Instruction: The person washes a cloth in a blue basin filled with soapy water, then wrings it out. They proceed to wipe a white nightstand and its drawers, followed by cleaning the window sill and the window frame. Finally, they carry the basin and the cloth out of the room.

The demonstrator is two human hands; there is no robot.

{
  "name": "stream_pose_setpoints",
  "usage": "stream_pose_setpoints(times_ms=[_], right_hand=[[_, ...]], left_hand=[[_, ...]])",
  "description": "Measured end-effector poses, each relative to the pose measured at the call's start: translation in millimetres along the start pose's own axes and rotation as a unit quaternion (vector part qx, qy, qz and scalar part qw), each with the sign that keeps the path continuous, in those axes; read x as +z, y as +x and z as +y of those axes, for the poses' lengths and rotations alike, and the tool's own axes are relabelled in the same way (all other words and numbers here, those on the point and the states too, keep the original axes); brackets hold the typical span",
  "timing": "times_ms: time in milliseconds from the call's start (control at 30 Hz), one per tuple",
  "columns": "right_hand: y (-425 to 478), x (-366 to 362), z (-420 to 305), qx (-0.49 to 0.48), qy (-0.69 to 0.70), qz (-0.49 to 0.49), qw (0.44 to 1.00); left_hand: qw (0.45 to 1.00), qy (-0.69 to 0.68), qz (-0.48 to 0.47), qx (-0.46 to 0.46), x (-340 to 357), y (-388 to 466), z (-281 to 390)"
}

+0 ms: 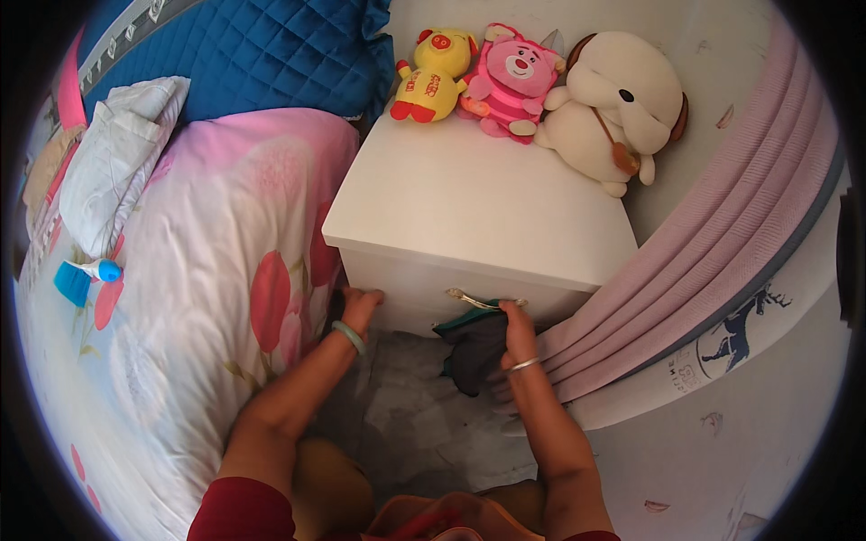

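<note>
A white nightstand [473, 196] with an ornate metal drawer handle [473, 298] stands before me. My left hand [363, 310], below a pale green bangle, is at the nightstand's front left edge, its fingers partly hidden. My right hand [519, 331], below a silver bangle, is at the right end of the handle and grips a dark cloth with a green edge [473, 351], which hangs down in front of the drawer. On the top's back edge sit a yellow pig plush [433, 78], a pink bear plush [515, 84] and a cream dog plush [616, 101].
At left is a bed with a floral sheet [203, 270], a blue quilted headboard [270, 54], a folded white cloth [122, 162] and a blue-bristled brush [84, 277]. A pink curtain [676, 257] hangs close on the right. Grey flooring [426, 433] lies below.
</note>
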State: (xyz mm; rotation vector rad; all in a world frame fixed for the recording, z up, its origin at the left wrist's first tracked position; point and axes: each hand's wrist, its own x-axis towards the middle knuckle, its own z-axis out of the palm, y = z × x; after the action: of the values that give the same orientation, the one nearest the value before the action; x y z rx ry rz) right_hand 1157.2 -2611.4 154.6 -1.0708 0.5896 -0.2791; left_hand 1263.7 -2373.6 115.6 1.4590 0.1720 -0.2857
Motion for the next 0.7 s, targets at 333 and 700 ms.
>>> stream_pose_setpoints(times_ms=[333,700], right_hand=[[11.4,-19.6,1.5,-0.029,0.000,0.029,0.999],[-2.5,-13.7,-2.4,-0.014,-0.003,-0.001,1.000]], left_hand=[[0.995,-0.006,-0.097,-0.025,-3.0,5.5,-13.8],[0.999,-0.016,-0.021,0.022,6.3,7.4,-28.6]])
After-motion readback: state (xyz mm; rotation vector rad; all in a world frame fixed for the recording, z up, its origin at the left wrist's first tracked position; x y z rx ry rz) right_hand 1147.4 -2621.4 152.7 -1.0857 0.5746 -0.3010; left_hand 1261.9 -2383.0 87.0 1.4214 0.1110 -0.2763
